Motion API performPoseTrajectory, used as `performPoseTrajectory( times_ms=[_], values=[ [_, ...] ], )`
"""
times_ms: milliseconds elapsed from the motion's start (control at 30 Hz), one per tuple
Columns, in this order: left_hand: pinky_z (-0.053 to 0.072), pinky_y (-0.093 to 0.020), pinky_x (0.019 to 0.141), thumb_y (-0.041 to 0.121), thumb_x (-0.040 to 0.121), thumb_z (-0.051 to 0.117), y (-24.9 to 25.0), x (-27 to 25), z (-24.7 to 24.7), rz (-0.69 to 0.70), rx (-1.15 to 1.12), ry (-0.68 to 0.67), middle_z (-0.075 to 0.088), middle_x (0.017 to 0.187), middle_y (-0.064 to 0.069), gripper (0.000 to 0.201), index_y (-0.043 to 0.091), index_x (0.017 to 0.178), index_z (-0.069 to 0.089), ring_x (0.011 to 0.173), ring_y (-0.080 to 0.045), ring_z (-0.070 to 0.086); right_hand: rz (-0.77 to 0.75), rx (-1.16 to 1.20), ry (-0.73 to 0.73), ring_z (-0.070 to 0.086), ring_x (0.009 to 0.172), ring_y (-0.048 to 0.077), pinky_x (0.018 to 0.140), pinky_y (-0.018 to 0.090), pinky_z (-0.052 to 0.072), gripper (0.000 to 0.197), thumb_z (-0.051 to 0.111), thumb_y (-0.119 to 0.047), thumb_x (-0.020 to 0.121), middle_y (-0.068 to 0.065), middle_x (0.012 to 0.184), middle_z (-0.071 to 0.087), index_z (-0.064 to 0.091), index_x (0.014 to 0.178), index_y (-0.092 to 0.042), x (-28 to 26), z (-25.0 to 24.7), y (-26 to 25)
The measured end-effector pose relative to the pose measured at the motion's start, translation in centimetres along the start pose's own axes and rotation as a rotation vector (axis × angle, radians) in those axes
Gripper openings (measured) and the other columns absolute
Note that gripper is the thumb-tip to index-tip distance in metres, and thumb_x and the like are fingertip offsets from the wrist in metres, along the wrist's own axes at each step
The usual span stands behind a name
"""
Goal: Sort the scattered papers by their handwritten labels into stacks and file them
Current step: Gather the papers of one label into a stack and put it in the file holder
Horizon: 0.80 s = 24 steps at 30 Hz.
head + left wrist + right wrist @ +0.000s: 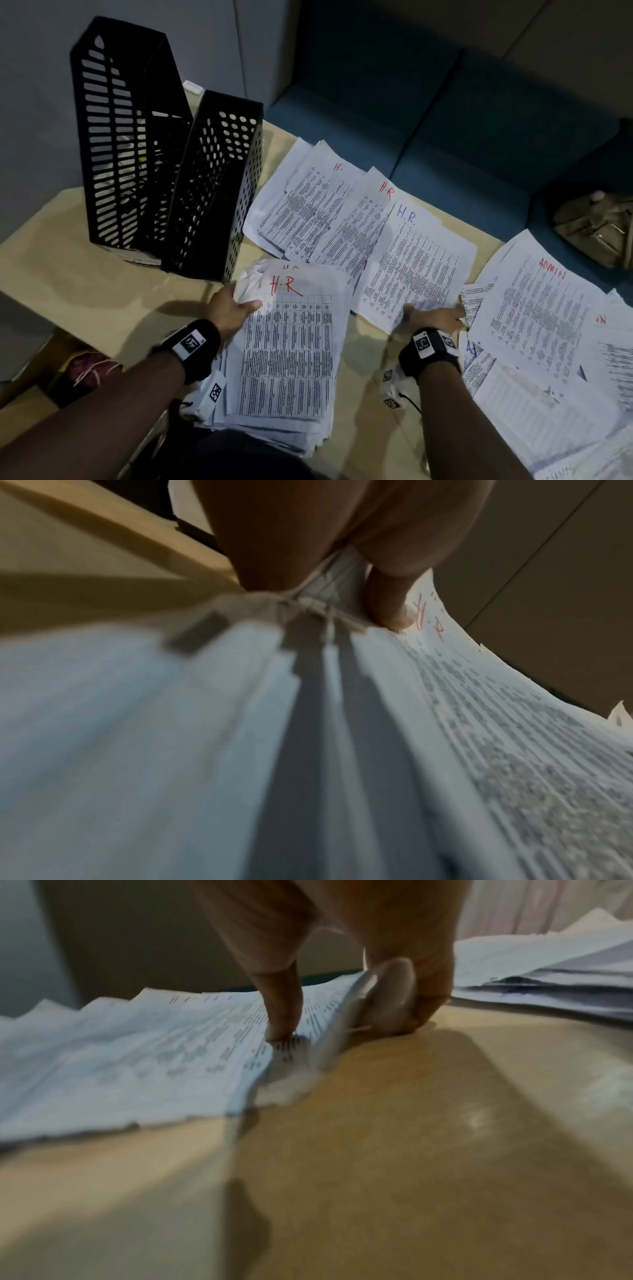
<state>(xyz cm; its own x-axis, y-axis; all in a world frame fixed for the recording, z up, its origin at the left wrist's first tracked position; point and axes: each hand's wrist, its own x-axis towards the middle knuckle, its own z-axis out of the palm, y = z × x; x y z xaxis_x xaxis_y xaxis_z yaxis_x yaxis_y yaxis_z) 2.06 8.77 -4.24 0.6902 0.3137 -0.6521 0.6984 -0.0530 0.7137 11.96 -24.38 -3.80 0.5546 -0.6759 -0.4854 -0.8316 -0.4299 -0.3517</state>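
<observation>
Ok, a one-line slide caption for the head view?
Left hand grips the H.R stack; right hand pinches a blue-labelled H.R. sheet.

A thick H.R stack (287, 356) sits gripped in the left hand (233, 310), a blue-marked H.R sheet (416, 260) lies pinched under the right hand (433, 320), and ADMIN sheets (541, 318) lie right of it.

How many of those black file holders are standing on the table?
2. The taller slotted holder stands at the table's far left; the shorter perforated holder stands right beside it, next to the H.R. papers. No others show.
</observation>
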Motion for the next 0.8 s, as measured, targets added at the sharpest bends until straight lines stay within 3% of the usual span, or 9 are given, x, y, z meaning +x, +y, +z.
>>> performPoseTrajectory(
  times_ms=[100,200,300,433,500,600,667,733,800],
  values=[
    [0.045,-0.036,0.092,0.009,0.087,0.066,0.3,0.0,0.3,0.023,0.069,-0.001,0.065,0.113,-0.006,0.043,0.012,0.129,0.056,0.104,-0.026,0.059,-0.05,0.095,-0.026,0.052,0.121,0.041,0.096,0.045,0.048,0.075,0.07,-0.027,0.085,0.025,0.137,0.049,0.029,0.142,0.001,1.5,-0.3,-0.2],
    [0.045,-0.034,0.09,0.012,0.086,0.068,0.5,0.4,0.0,0.028,0.14,-0.007,0.068,0.113,-0.007,0.042,0.014,0.127,0.058,0.103,-0.028,0.062,-0.165,0.049,-0.075,0.052,0.119,0.042,0.094,0.043,0.045,0.062,0.06,-0.031,0.092,0.025,0.135,0.05,0.037,0.138,0.003,1.1,0.3,-1.6],
    [0.046,-0.036,0.092,0.013,0.086,0.068,0.6,0.5,-0.1,0.015,0.163,-0.01,0.068,0.113,-0.007,0.044,0.014,0.128,0.057,0.101,-0.027,0.062,-0.196,-0.108,-0.133,0.048,0.121,0.042,0.099,0.047,0.044,0.069,0.066,-0.037,0.086,0.024,0.137,0.043,0.036,0.134,0.003,0.2,1.7,-3.4],
    [0.041,-0.03,0.085,0.013,0.088,0.067,0.7,0.4,0.0,0.016,0.203,0.0,0.065,0.107,-0.006,0.042,0.009,0.128,0.056,0.096,-0.024,0.057,-0.166,-0.312,-0.077,0.036,0.126,0.037,0.107,0.047,0.034,0.076,0.066,-0.048,0.08,0.019,0.134,0.039,0.039,0.13,0.002,-0.6,3.2,-5.7],
    [0.041,-0.03,0.085,0.013,0.088,0.067,0.7,0.5,0.0,0.022,0.217,-0.004,0.066,0.112,-0.009,0.042,0.008,0.129,0.055,0.096,-0.022,0.056,-0.173,-0.336,-0.068,0.037,0.125,0.038,0.108,0.048,0.033,0.075,0.069,-0.045,0.078,0.02,0.134,0.038,0.039,0.128,0.002,-1.1,4.0,-6.5],
    [0.042,-0.031,0.09,0.014,0.088,0.067,0.6,0.7,-0.2,0.021,0.233,-0.017,0.065,0.119,-0.008,0.044,0.012,0.13,0.055,0.098,-0.021,0.055,-0.211,-0.238,-0.065,0.043,0.121,0.041,0.103,0.047,0.04,0.062,0.072,-0.028,0.079,0.022,0.133,0.038,0.041,0.125,0.001,-1.5,4.8,-6.6],
    [0.044,-0.036,0.096,0.018,0.087,0.068,0.7,0.8,-0.4,0.008,0.233,-0.035,0.065,0.121,-0.006,0.045,0.016,0.13,0.055,0.102,-0.023,0.058,-0.251,-0.123,-0.085,0.049,0.118,0.042,0.094,0.043,0.045,0.051,0.066,-0.017,0.085,0.023,0.132,0.045,0.041,0.127,0.001,-1.7,4.5,-6.5],
    [0.046,-0.044,0.099,0.023,0.086,0.069,0.7,0.9,-0.7,0.004,0.261,-0.06,0.066,0.12,-0.004,0.045,0.021,0.13,0.055,0.106,-0.024,0.061,-0.277,0.024,-0.068,0.055,0.113,0.041,0.085,0.039,0.047,0.044,0.06,-0.015,0.089,0.025,0.127,0.054,0.044,0.127,0.002,-1.9,3.2,-6.9],
    [0.046,-0.045,0.099,0.026,0.086,0.068,0.6,1.0,-0.9,-0.004,0.275,-0.078,0.066,0.119,-0.002,0.046,0.023,0.13,0.055,0.107,-0.025,0.061,-0.373,0.108,-0.048,0.06,0.106,0.039,0.086,0.04,0.049,0.038,0.062,-0.02,0.088,0.023,0.115,0.062,0.054,0.12,-0.002,-2.0,1.2,-7.3]
  ],
)
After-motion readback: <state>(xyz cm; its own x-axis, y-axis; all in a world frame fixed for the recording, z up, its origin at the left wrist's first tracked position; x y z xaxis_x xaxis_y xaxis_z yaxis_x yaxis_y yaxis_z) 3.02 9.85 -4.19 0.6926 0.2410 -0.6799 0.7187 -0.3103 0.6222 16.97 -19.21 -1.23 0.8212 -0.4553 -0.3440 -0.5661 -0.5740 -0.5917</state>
